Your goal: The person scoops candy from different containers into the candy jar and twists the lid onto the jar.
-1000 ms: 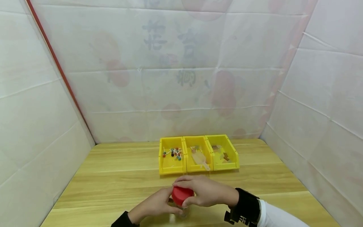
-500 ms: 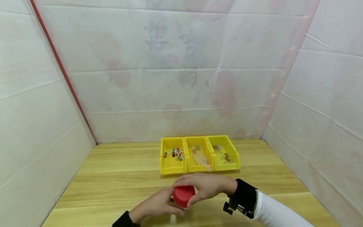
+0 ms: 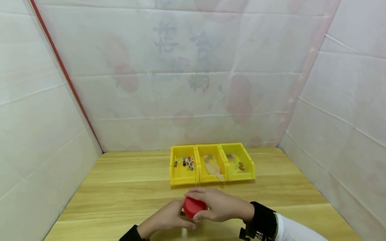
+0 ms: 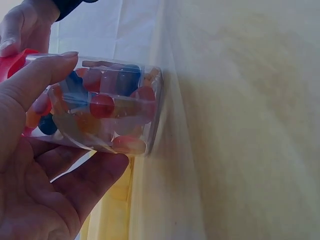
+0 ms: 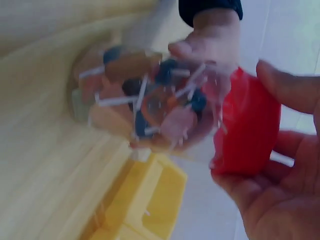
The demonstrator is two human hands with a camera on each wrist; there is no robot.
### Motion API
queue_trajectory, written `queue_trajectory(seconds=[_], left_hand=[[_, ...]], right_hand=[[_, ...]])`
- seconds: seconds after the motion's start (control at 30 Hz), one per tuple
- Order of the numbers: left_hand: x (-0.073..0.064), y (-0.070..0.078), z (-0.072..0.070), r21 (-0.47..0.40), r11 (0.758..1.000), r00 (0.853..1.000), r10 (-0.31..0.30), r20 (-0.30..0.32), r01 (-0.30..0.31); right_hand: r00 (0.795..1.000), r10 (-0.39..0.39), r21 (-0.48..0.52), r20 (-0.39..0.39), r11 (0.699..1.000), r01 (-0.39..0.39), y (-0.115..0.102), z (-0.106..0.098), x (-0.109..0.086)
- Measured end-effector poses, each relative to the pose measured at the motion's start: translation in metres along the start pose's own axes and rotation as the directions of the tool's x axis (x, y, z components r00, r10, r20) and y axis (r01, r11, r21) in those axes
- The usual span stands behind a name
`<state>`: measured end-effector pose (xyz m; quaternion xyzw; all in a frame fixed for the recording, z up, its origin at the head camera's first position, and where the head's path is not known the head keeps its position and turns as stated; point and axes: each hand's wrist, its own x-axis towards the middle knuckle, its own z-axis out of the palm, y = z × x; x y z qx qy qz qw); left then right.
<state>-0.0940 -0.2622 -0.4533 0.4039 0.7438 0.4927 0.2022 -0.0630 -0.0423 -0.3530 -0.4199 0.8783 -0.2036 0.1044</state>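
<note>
A clear jar (image 4: pixel 107 107) stands on the table near its front edge, filled with colourful candies and small lollipops whose white sticks show in the right wrist view. Around the jar's side, my left hand (image 3: pixel 169 216) curls its thumb and fingers. On its top sits a red lid (image 3: pixel 193 207). My right hand (image 3: pixel 221 205) grips that lid from the right, with the thumb on the near side and the fingers over the far side. In the head view the hands and lid hide most of the jar.
Three joined yellow bins stand beyond the hands. The left bin (image 3: pixel 181 180) holds several small lollipops, the middle one a pale scoop (image 3: pixel 212 168), and the right one a few brown pieces (image 3: pixel 241 166). Pale sheeting walls off the wooden table (image 3: pixel 120 190) behind and at both sides.
My right hand first swings its wrist up and left around the lid, then comes back down and right. My left hand and the jar stay almost in place.
</note>
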Motion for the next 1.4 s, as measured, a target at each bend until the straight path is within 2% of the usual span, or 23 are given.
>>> queue_trajectory(seconds=[0.1, 0.2, 0.37, 0.5, 0.67, 0.87, 0.97, 1.13, 1.27, 1.4], left_hand=[[0.0, 0.0, -0.001, 0.019, 1.0, 1.0, 0.022, -0.005, -0.022], [0.0, 0.001, -0.002, 0.029, 0.999, 0.999, 0.04, -0.008, -0.04], [-0.001, -0.002, -0.005, 0.0, 0.999, 0.999, 0.049, -0.003, -0.049], [-0.002, -0.004, -0.011, -0.024, 0.999, 1.0, 0.027, 0.01, -0.027], [-0.007, -0.001, -0.026, 0.074, 0.997, 1.0, -0.013, 0.005, 0.013], [-0.015, 0.005, -0.049, 0.19, 0.978, 0.996, -0.086, -0.028, 0.09], [-0.019, 0.005, -0.061, 0.226, 0.967, 0.993, -0.104, -0.062, 0.116], [-0.022, 0.006, -0.083, 0.29, 0.943, 0.98, -0.119, -0.157, 0.161], [-0.023, 0.005, -0.098, 0.342, 0.918, 0.961, -0.12, -0.25, 0.203], [-0.024, 0.002, -0.11, 0.426, 0.866, 0.931, -0.11, -0.347, 0.261]], right_hand=[[0.995, 0.078, 0.024, -0.056, 0.997, -0.077, -0.005, 0.005, 0.0], [0.987, 0.125, 0.066, -0.096, 0.991, -0.119, -0.007, 0.01, 0.001], [0.99, 0.117, 0.128, -0.081, 0.986, -0.106, -0.001, 0.009, 0.002], [0.992, 0.106, 0.122, -0.065, 0.988, -0.098, 0.005, 0.003, 0.001], [0.985, 0.155, 0.078, -0.08, 0.986, -0.149, 0.015, -0.006, -0.003], [0.971, 0.202, 0.055, -0.127, 0.979, -0.196, 0.032, -0.015, -0.011], [0.961, 0.222, 0.047, -0.163, 0.975, -0.217, 0.043, -0.019, -0.016], [0.94, 0.269, 0.031, -0.212, 0.963, -0.269, 0.063, -0.025, -0.022], [0.919, 0.3, -0.017, -0.258, 0.949, -0.314, 0.078, -0.028, -0.026], [0.895, 0.322, -0.047, -0.309, 0.935, -0.352, 0.091, -0.032, -0.03]])
